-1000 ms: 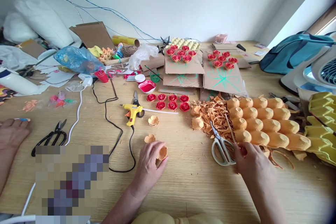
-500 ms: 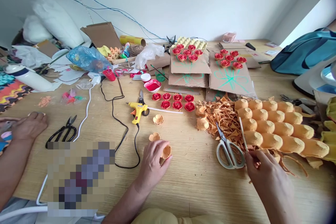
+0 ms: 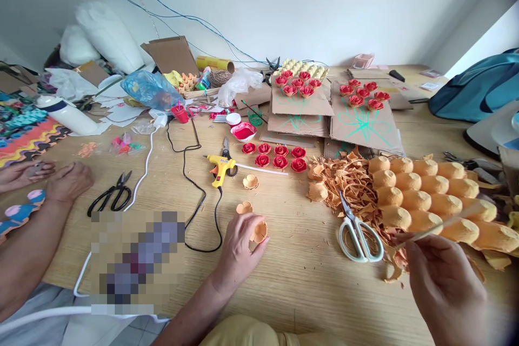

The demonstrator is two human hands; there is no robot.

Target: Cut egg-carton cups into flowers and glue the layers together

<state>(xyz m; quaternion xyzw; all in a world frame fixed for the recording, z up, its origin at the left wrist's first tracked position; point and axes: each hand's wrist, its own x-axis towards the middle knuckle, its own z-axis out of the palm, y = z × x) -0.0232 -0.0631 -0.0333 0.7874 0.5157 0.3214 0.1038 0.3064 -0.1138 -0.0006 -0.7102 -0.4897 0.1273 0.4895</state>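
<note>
Stick [image 3: 438, 228]: swung round since the earlier frame, from pointing away to slanting right across the egg tray [image 3: 430, 201].
Scissors [image 3: 353, 223]: lying between both hands, nearer the right, blades up against the orange scraps [image 3: 352, 181].
Glue gun [image 3: 221, 166]: out beyond the left hand, black cord [image 3: 206, 251] looping close by.
Red roses [image 3: 280, 162]: seven, two rows past the gun, paint bowl [image 3: 248, 138] behind.
Left hand [image 3: 239, 246]: thumb and fingers curled round a petal cup [image 3: 259, 231]; second cup [image 3: 244, 207] just past the knuckles.
Right hand [image 3: 448, 281]: pinching the stick, well apart from that held cup.
</note>
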